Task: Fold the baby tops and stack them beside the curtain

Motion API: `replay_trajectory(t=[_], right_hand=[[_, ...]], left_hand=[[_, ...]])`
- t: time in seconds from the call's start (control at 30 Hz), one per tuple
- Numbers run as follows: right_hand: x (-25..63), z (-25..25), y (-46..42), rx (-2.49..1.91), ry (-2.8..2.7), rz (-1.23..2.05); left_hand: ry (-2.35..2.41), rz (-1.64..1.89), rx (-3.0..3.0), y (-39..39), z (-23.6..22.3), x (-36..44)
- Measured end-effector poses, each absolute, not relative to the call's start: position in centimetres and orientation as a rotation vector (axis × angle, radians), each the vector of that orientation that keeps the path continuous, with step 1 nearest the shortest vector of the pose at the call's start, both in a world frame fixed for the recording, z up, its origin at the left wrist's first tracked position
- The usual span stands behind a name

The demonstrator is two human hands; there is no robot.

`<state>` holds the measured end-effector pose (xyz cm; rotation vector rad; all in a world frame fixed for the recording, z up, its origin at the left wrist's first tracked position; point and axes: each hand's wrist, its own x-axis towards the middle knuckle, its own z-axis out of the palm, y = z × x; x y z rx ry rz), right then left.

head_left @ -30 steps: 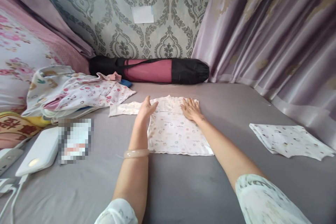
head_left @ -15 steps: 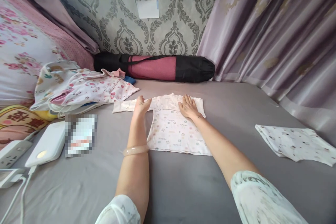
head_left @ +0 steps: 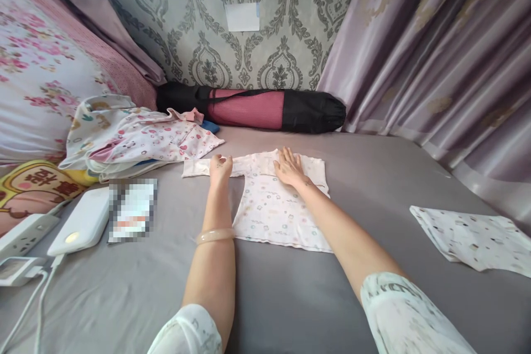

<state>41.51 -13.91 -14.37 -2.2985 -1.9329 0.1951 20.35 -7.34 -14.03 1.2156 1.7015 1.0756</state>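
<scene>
A small white long-sleeved baby shirt (head_left: pixel 274 213) with a pale print lies spread on the grey sheet. One sleeve reaches out to the left; at the right side the sleeve looks folded over the body. My left hand (head_left: pixel 220 170), with a bangle on the wrist, is closed on the left sleeve, its fingertips curled and partly hidden. Flat on the upper chest near the collar rests my right hand (head_left: pixel 289 167), fingers stretched out and holding nothing.
Folded white printed clothing (head_left: pixel 470 238) lies at the right. A pile of baby clothes (head_left: pixel 145 135), a white power bank (head_left: pixel 81 221) with a cable, a power strip (head_left: pixel 27 235) and a blurred packet (head_left: pixel 133 210) are at the left. A pink-and-black rolled bag (head_left: pixel 253 109) lies along the wall.
My right hand has slid left across the shirt's chest toward the collar. My left hand's fingers have curled in on the sleeve. The view has shifted slightly.
</scene>
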Motion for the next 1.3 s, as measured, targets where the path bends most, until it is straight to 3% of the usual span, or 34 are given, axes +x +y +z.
replay_trajectory(t=[0.43, 0.73, 1.13, 1.3], right_hand=[[39.6, -15.1, -12.6, -2.303, -1.932, 0.176], [37.0, -15.6, -11.7, -2.209, -2.035, 0.283], [36.8, -13.3, -9.2, -1.998, -2.182, 0.09], [34.7, -13.2, -6.2, -1.901, -2.358, 0.189]], left_hand=[[2.017, 1.311, 1.113, -7.5, -13.5, 18.5], [2.527, 1.104, 0.91, -8.4, -12.7, 17.4], [2.562, 1.095, 0.953, -7.1, -13.9, 16.0], [2.527, 1.144, 0.95, -6.5, -14.5, 15.6]])
